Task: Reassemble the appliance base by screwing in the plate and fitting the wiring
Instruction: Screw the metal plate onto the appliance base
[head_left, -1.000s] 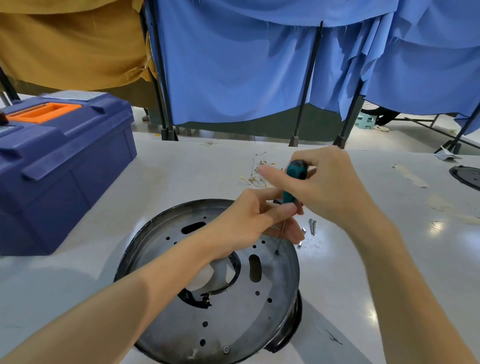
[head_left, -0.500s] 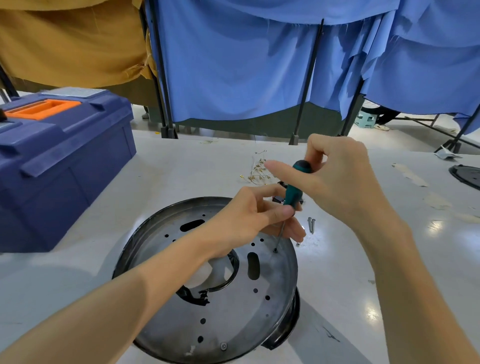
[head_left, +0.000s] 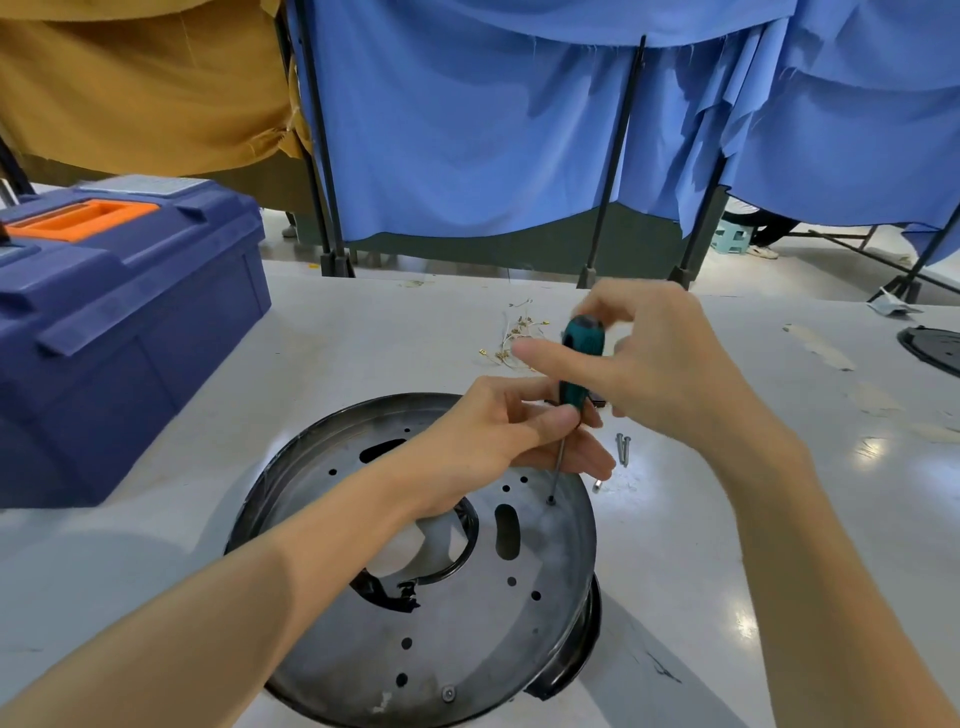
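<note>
A round dark metal plate (head_left: 457, 644) with several holes lies on the black appliance base on the white table. A green-handled screwdriver (head_left: 576, 364) stands nearly upright, its tip on a screw (head_left: 550, 500) at the plate's far right. My right hand (head_left: 660, 364) grips the handle near its top. My left hand (head_left: 498, 441) pinches the bottom of the handle where the shaft begins, over the plate's far edge. A second screw (head_left: 448, 693) sits in the plate's near rim.
Two loose screws (head_left: 622, 449) lie on the table just right of the plate. A tangle of thin wires with brass terminals (head_left: 517, 338) lies behind my hands. A blue toolbox (head_left: 114, 322) stands at the left. A black disc (head_left: 935, 351) is at the right edge.
My right hand has shifted its fingers round the screwdriver handle, as in turning it. The left hand and the screwdriver tip stay at the same hole.
</note>
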